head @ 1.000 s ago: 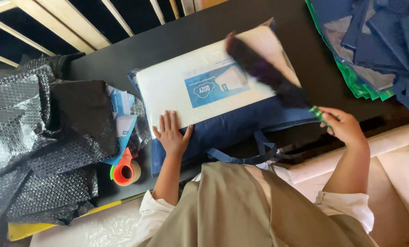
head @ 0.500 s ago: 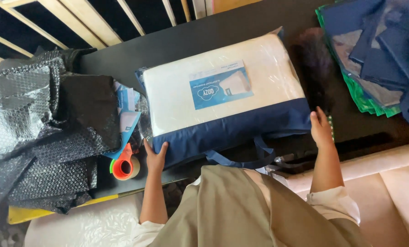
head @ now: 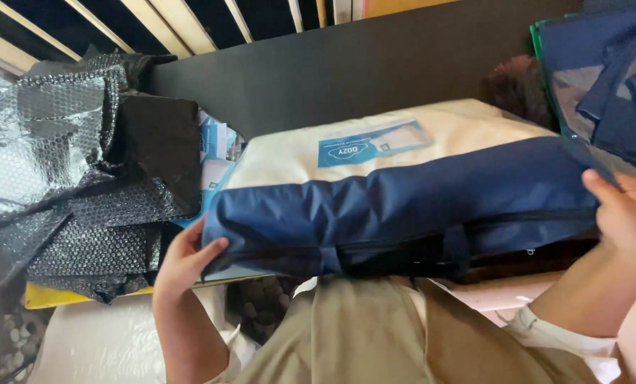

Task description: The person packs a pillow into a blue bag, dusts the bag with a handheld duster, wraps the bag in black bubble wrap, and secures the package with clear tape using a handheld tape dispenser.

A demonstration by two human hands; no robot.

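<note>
1. I see the left hand (head: pixel 183 263) clamped on the left end of a packed pillow bag (head: pixel 403 192), cream on top with a navy zip band; thumb over the navy edge, fingers under it.
2. The right hand (head: pixel 627 213) grips the right end of the same bag, fingers wrapped round the navy corner. Both hands are closed on the bag and carry nothing else.
3. The bag sits tilted, its near navy side raised toward the camera and its far cream side low over the black bench (head: pixel 346 71). I cannot tell whether the far edge touches the bench.
4. Progress, as I judge it: the bag is gripped at both ends and partly lifted off the bench. It is not yet clear of the bench, and it has not been set down anywhere else.
5. Against the frame half a second back: there the bag lay flat and both hands rested at its near corners. Now the near edge is up and the navy band fills the middle of the view.
6. A second back the right hand held a dark duster; now it is a dark fuzzy shape (head: pixel 517 89) beyond the bag.
7. Left of the bag: crumpled black bubble wrap (head: pixel 69 185). Upper right: folded navy bags (head: pixel 609 78) in a green-edged stack.
</note>
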